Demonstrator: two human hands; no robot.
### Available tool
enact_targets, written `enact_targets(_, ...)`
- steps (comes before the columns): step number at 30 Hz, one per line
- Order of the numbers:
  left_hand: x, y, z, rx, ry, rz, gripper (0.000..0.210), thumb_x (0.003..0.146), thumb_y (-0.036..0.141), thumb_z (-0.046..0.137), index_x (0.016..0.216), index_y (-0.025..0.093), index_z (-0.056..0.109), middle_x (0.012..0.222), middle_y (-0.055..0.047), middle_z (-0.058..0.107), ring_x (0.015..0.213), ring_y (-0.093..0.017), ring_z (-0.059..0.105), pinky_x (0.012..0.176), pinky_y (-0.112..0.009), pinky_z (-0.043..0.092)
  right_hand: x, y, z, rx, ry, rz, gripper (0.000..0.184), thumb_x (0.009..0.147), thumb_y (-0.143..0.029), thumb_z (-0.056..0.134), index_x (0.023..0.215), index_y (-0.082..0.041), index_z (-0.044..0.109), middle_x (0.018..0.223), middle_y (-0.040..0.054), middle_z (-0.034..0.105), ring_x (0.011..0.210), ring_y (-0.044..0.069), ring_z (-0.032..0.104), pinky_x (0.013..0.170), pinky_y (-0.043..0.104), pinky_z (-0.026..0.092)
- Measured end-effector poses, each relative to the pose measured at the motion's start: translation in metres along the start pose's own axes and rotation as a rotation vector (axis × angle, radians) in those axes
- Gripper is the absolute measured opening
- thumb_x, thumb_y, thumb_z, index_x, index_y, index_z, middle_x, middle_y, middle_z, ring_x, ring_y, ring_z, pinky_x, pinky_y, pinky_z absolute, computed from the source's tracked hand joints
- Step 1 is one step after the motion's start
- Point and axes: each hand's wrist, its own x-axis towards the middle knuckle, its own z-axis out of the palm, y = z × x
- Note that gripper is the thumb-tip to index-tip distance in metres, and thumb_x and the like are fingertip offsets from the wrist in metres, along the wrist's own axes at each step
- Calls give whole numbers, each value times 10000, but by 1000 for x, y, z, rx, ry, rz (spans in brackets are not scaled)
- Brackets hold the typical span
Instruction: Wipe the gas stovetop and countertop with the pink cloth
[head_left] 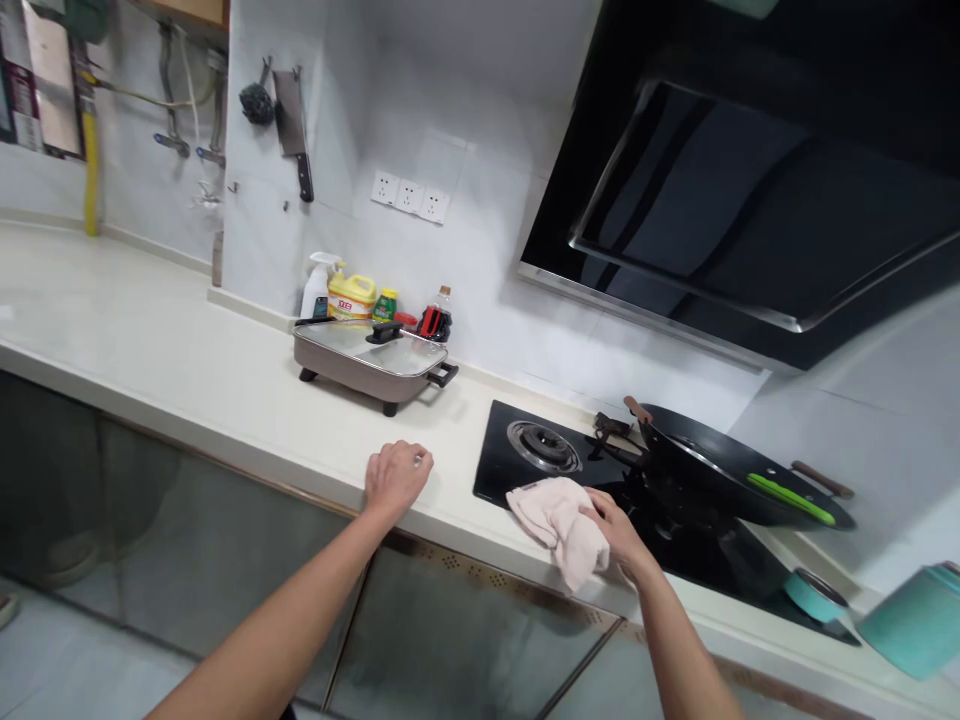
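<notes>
Holding pale-pink fabric cloth (553, 515) over flat black-glass stovetop (496, 450) edge.
Right hand (616, 532) pinches it; left hand (397, 477), toward nine o'clock, seems curled closed on glossy cream table (187, 325).

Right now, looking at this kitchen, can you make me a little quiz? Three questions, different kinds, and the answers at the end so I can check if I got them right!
1. Which hand is on the pink cloth?

2. True or false: the cleaver hangs with its handle pointing down.

3. Pick one: how many white sockets are in the row?
a) two
b) three
c) five

Key:
1. The right hand.
2. True.
3. b) three.
</notes>
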Motion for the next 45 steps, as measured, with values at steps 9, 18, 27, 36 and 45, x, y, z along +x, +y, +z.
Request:
enact_targets(9, -1, 1, 1, 3, -12, 22, 335, 955, 342, 470, 973, 258, 794, 1164, -69, 771, 1167, -291, 607, 983, -412, 409, -10, 1, -11, -375, -57, -53, 668, 869, -597, 562, 1436, -245, 587, 1453, 135, 609, 1349, 285, 567, 1163, 451, 412)
enact_targets(18, -5, 3, 1, -75, 25, 8, 354, 987, 415, 483, 977, 248, 795, 1155, -89, 750, 1164, -287, 591, 1023, -426, 409, 4, -40, 51, -808, -247, -122, 690, 928, -491, 551, 1515, -130, 515, 1533, 188, 531, 1421, 321, 471, 1177, 452, 346)
enact_targets(27, 3, -9, -2, -266, 10, -78, 425, 998, 521, 443, 1138, 274, 759, 1305, -69, 720, 1265, -299, 582, 1097, -449, 399, 2, -145, 204, -644, -465, -418, 745, 908, -682, 592, 1547, -306, 511, 1653, 147, 407, 1499, 372, 383, 1194, 531, 291)
enact_targets(36, 26, -24, -3, -202, -66, -87, 555, 972, 604, 358, 1173, 262, 746, 1396, -96, 697, 1328, -344, 589, 1118, -496, 414, -45, -123, 184, -595, -151, -598, 508, 832, -495, 744, 1282, -282, 642, 1245, 78, 669, 1132, 275, 572, 990, 416, 398)
enact_targets(45, 28, -22, -5, -34, -114, -58, 613, 953, 618, 316, 1185, 264, 760, 1344, -103, 728, 1249, -377, 635, 1050, -511, 455, -70, -28, 65, -686, 138, -419, 361, 818, -399, 725, 1128, -219, 689, 1065, 80, 702, 1004, 263, 541, 940, 417, 292)
